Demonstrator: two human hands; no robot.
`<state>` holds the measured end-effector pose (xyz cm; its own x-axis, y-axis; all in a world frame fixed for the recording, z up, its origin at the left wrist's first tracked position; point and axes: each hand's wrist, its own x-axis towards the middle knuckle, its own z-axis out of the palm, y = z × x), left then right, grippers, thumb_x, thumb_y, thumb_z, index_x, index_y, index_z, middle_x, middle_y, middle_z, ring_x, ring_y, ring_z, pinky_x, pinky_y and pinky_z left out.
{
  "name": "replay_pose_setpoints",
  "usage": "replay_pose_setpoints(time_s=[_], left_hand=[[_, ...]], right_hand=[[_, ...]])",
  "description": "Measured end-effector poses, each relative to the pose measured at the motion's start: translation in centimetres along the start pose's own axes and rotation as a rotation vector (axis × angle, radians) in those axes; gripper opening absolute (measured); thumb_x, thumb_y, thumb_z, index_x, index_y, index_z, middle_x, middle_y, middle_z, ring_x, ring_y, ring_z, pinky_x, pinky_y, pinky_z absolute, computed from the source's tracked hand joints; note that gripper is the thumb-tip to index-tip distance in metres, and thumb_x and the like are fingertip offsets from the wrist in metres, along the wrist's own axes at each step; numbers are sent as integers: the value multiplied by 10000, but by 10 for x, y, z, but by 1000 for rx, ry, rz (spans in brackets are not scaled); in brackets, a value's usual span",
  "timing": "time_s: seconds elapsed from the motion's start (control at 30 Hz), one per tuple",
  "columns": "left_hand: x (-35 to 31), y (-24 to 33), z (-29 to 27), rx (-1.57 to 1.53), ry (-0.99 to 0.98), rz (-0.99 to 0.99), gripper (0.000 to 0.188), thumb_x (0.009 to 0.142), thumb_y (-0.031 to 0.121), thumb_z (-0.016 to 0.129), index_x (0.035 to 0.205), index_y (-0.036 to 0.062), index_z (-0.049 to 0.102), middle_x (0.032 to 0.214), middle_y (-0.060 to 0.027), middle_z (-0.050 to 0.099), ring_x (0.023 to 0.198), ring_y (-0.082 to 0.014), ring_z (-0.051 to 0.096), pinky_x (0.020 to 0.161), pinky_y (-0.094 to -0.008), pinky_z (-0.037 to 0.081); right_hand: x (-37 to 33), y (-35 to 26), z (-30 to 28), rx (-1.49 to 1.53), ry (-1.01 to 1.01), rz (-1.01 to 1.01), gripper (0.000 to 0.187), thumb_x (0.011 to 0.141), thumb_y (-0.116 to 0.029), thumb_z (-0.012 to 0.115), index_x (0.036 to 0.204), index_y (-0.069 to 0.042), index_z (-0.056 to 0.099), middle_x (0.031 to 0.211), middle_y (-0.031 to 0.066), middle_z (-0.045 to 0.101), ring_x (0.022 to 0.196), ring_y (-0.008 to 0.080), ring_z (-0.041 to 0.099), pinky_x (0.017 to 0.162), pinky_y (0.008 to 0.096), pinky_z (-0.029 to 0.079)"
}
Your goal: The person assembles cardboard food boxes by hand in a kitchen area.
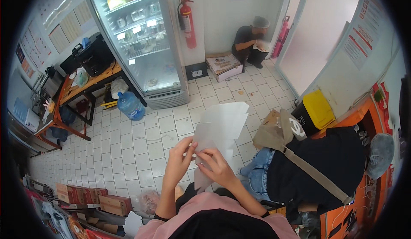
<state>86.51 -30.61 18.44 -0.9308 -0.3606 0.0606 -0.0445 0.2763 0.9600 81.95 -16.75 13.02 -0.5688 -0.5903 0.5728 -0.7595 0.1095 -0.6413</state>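
Observation:
In front of my body I hold up a flat, pale grey-white card blank (224,120), with angled flaps at its far end and a folded panel along its left side. My left hand (181,157) is closed on the left edge of that panel, thumb and fingertips pinching it. My right hand (215,167) is closed on the blank lower down, its fingertips close to those of the left. The blank's lower part narrows toward my lap and is partly hidden behind the right hand.
Close on my right, a person in a black shirt (319,170) leans toward an orange counter (342,215). A yellow-lidded bin (316,110) stands beyond. Another person (246,42) sits by the far wall. A glass-door fridge (184,95), water jug (131,105) and cardboard boxes (114,204) are leftward.

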Motion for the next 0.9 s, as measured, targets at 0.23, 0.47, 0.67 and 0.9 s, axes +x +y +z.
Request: replay_pose_setpoints(time_s=[0.23,0.47,0.67,0.9], left_hand=[[74,-27,-43,142,-30,282,220,831,2,522,1029,50,604,898,-85,540,741,-162,585,630,-262,524],[168,-52,-32,343,-89,345,415,771,-101,517,1091,145,614,895,-94,493,697,-198,574,618,-307,483],[274,-53,-2,373,-190,392,410,772,-92,530,1106,135,602,902,-94,517,712,-211,577,622,-305,463],[385,-60,32,448,-145,385,167,775,-44,574,940,-18,570,853,-107,573,728,-210,586,652,-267,452]], right_hand=[[68,38,43,100,83,-15,371,696,-51,685,1043,-20,556,1014,110,496,870,252,539,727,323,464],[128,115,46,318,217,278,351,709,-41,693,1030,0,559,954,100,553,832,186,586,717,286,488],[188,195,26,416,319,283,342,688,-5,705,1002,14,569,944,90,568,777,152,611,698,244,491],[250,277,-11,410,322,289,351,730,-27,669,1058,6,546,949,89,546,773,160,592,689,259,472]])
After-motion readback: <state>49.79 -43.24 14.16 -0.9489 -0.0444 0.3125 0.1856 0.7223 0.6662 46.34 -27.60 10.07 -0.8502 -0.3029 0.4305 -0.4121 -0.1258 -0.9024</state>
